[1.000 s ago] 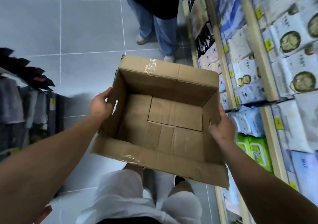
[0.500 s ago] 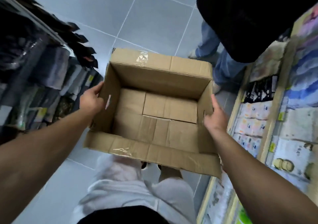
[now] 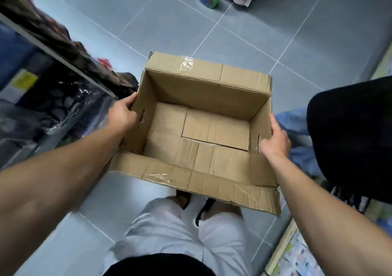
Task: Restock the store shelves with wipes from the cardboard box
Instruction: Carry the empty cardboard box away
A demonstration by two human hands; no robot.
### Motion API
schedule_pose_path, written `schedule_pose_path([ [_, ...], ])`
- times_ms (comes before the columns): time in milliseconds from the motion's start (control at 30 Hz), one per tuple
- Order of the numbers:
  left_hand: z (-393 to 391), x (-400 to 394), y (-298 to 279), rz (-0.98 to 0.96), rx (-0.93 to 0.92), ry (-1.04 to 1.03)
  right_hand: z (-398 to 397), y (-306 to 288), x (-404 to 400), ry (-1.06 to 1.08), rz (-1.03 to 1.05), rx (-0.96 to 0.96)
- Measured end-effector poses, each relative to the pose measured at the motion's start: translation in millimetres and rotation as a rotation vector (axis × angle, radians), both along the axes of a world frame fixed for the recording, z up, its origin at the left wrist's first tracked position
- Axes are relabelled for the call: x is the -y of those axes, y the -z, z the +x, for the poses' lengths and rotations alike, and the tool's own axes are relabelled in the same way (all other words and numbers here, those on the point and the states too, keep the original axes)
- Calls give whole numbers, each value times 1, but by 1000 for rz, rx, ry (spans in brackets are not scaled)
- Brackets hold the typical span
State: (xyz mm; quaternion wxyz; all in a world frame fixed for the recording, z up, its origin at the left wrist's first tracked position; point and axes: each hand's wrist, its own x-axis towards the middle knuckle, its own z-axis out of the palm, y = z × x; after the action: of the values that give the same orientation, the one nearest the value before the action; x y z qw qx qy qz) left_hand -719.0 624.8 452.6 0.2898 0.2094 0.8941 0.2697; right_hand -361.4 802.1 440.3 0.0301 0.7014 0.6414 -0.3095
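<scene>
Turned away from the wipes shelves, the view now takes in open floor [image 3: 244, 25], with the empty cardboard box [image 3: 201, 127] carried along.

Left hand [image 3: 123, 116] grips the box's left wall, fingers curled over its rim; right hand [image 3: 275, 140] presses flat against the right wall, fingers straight, thumb toward the wall's slot. Nothing lies in the box but its folded bottom flaps, so unloading looks finished and the step in hand seems to be carrying the box off. Only a shelf edge [image 3: 282, 252] shows, low on the right. Another person's dark top [image 3: 350, 137] is close on the right, so the next move calls for steering clear and finding a spot to set the box down.
</scene>
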Motion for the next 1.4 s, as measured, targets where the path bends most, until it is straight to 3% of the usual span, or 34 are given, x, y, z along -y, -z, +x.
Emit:
schedule_pose_path([
  [167,-44,-97,-6,-26,-47,24,-42,-9,-103,-7,31,-10],
  [367,-67,-281,-2,59,21,10,-54,-4,-273,50,59,-52],
  [800,-16,-708,-35,41,30,337,28,-37,-590,433,132,-109],
  [967,-2,-872,-22,85,43,472,49,-38,-708,565,161,-152],
  [1400,61,-1265,-46,82,87,602,114,-61,-1035,683,178,-74],
])
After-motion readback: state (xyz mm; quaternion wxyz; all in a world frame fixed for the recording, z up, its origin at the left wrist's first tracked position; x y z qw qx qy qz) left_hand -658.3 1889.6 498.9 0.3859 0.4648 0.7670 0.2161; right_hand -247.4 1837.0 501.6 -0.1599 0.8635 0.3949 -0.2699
